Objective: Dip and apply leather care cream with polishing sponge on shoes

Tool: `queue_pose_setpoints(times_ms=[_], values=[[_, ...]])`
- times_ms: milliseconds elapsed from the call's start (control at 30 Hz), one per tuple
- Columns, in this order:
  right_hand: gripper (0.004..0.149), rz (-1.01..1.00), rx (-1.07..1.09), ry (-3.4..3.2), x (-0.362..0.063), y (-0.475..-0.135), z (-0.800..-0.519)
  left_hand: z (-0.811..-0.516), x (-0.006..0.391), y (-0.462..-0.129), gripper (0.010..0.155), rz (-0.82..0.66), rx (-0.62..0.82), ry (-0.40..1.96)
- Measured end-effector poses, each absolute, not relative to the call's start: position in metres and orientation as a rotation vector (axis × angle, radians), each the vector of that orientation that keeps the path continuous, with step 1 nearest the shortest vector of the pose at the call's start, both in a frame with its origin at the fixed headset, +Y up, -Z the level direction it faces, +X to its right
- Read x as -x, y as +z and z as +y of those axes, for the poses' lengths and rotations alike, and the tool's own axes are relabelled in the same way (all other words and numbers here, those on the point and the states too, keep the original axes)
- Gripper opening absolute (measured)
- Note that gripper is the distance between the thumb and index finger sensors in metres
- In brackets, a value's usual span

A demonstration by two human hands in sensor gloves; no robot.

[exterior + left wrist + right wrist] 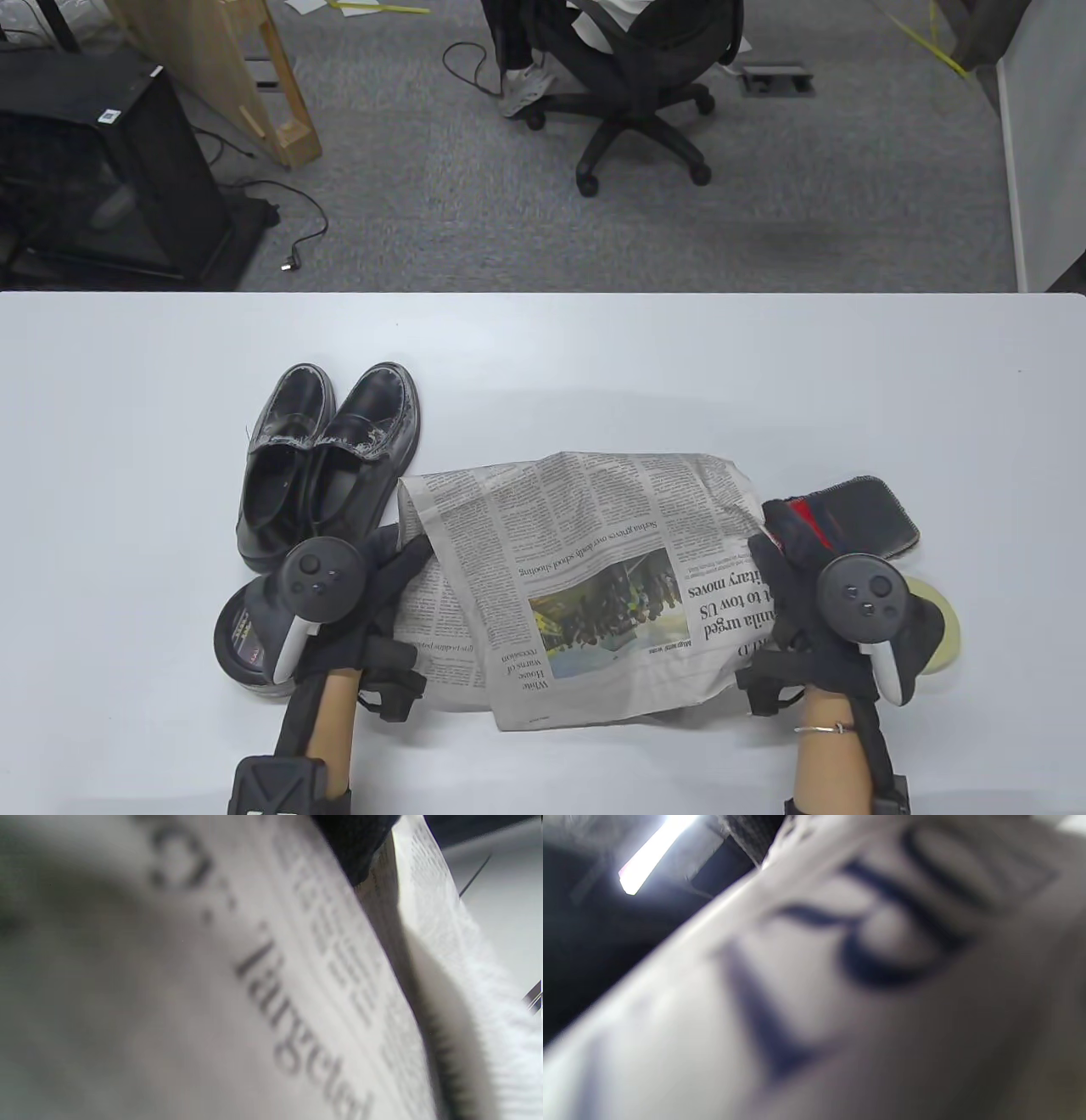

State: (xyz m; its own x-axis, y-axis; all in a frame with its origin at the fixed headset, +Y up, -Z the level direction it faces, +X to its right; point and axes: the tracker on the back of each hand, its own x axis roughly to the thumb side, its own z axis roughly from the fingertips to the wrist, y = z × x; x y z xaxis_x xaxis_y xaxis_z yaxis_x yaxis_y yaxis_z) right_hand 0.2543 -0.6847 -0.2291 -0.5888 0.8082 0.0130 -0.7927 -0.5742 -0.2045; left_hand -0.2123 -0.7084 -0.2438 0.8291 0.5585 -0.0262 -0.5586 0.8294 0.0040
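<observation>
In the table view, a pair of black leather shoes stands side by side on the white table, toes pointing away from the person. Just right of them lies a crumpled newspaper, its print upside down to the camera. The left hand holds the newspaper's left edge, fingers curled onto the sheet. Under that wrist sits a round dark tin, partly covered by the tracker. The right hand grips the paper's right edge, fingers tucked at the sheet. Beyond it a dark pad with stitched border lies on the table, and a pale yellow round sponge peeks out from behind the right tracker. A black office chair stands on the grey carpet past the table.

The left wrist view is filled with blurred newsprint; a dark gloved fingertip presses on the fold at the top.

The right wrist view is very blurred: large dark letters on the paper fill it, and the fingers cannot be made out; a dark patch at the upper left may be the glove.
</observation>
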Motion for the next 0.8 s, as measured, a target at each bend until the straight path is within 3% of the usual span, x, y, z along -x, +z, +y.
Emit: queue_pose_setpoints(times_ms=[233, 433, 567, 700, 800], values=[[0.041, -0.067, -0.141, 1.461, -0.251, -0.236, -0.683, -0.719, 0.184, -0.252, 0.042, -0.077, 0.174, 0.414], [0.037, -0.052, -0.080, 1.352, -0.236, -0.250, -0.675, -0.721, 0.168, -0.241, 0.043, -0.188, 0.263, 0.231], [0.054, -0.034, -0.091, 1.392, -0.222, -0.268, -0.681, -0.728, 0.168, -0.234, 0.044, -0.248, 0.346, 0.247], [0.084, 0.066, -0.122, 1.405, -0.202, -0.288, -0.698, -0.746, 0.170, -0.235, 0.044, -0.275, 0.436, 0.307], [0.092, 0.120, -0.065, 1.561, -0.186, -0.303, -0.715, -0.754, 0.171, -0.237, 0.044, -0.253, 0.497, 0.347]])
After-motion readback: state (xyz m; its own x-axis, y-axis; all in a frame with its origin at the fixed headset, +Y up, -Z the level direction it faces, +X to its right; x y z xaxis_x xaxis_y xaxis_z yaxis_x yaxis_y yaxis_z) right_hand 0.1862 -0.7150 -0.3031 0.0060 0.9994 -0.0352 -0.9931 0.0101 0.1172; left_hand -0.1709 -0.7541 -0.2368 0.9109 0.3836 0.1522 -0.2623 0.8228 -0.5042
